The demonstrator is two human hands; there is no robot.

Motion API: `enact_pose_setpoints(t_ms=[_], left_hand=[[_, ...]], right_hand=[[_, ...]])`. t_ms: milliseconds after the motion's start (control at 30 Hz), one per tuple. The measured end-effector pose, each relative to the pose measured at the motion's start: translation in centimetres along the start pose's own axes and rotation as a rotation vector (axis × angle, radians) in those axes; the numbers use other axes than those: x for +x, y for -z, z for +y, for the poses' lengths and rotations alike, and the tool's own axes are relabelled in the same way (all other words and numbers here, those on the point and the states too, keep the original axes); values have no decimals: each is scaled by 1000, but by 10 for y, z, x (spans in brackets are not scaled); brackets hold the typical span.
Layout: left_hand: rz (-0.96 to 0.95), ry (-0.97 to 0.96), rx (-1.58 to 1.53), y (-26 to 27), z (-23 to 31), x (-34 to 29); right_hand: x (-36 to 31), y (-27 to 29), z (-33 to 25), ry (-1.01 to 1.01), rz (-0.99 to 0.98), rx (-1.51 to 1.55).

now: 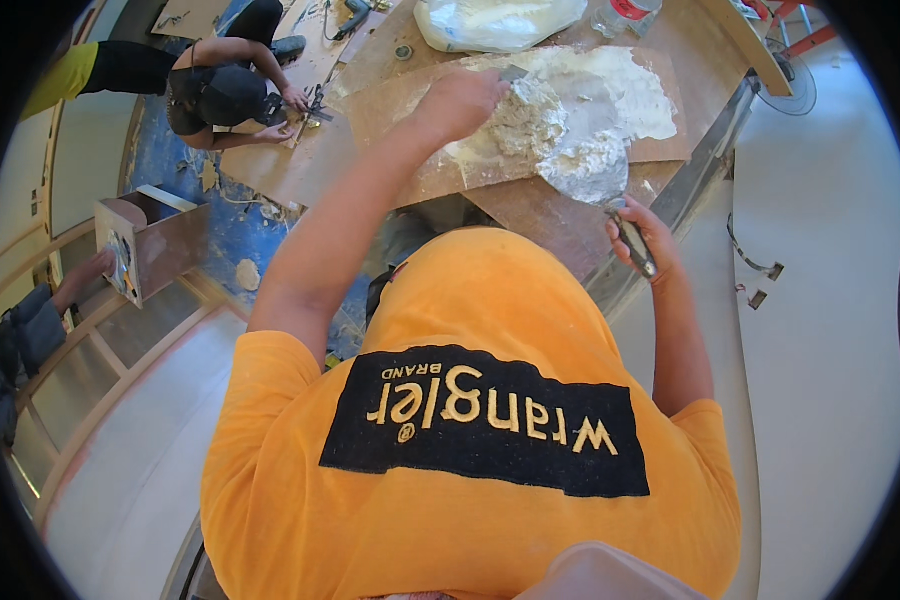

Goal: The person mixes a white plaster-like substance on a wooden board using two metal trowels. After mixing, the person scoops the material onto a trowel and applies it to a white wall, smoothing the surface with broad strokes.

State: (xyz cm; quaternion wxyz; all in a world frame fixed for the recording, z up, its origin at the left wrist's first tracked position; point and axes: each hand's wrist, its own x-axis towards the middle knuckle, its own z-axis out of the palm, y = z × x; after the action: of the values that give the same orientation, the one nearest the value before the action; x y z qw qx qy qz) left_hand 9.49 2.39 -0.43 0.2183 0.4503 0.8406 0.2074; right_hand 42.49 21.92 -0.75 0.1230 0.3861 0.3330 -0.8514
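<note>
My left hand (pixel 460 105) is closed, and a short metal blade (pixel 513 73) sticks out past its fingers, like a putty knife. Its handle is hidden in the fist. My right hand (pixel 650 240) grips the dark handle of a trowel (pixel 633 245). The trowel's broad blade lies at the near edge of the paste, loaded with a white lump. Between both hands, a thick mound of off-white plaster paste (pixel 530 120) sits on a brown board (pixel 400 130), with dry white powder (pixel 645 95) spread behind and right of it.
A plastic bag of white powder (pixel 500 25) and a clear tub (pixel 625 14) stand at the back. A co-worker (pixel 220 90) crouches at upper left, hands on a tool. Another person's hand (pixel 95 268) touches a wooden box (pixel 165 245). A pale panel (pixel 820 330) lies right.
</note>
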Motion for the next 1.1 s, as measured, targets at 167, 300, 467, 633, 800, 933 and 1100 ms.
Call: enact_pose_setpoints(t_ms=[167,300,467,633,800,933,1100], left_hand=[[-76,-129,121,-4,27,-15],[-54,-168,141,3,41,-34],[76,55,16,32,40,-67],[184,302,-244,16,-7,-102],[339,428,-475,-35,-50,-110],[385,592,-717,-71,-64,-117],[330,599,-835,-80,-57,-131]], right_hand=[[34,-17,30,-15,-48,29],[61,-36,20,1,-27,81],[46,-58,-33,167,41,-391],[18,-111,-69,417,195,-1421],[41,-131,-17,578,402,-2036],[42,-103,-9,504,349,-2205],[25,-124,-45,419,338,-2157]])
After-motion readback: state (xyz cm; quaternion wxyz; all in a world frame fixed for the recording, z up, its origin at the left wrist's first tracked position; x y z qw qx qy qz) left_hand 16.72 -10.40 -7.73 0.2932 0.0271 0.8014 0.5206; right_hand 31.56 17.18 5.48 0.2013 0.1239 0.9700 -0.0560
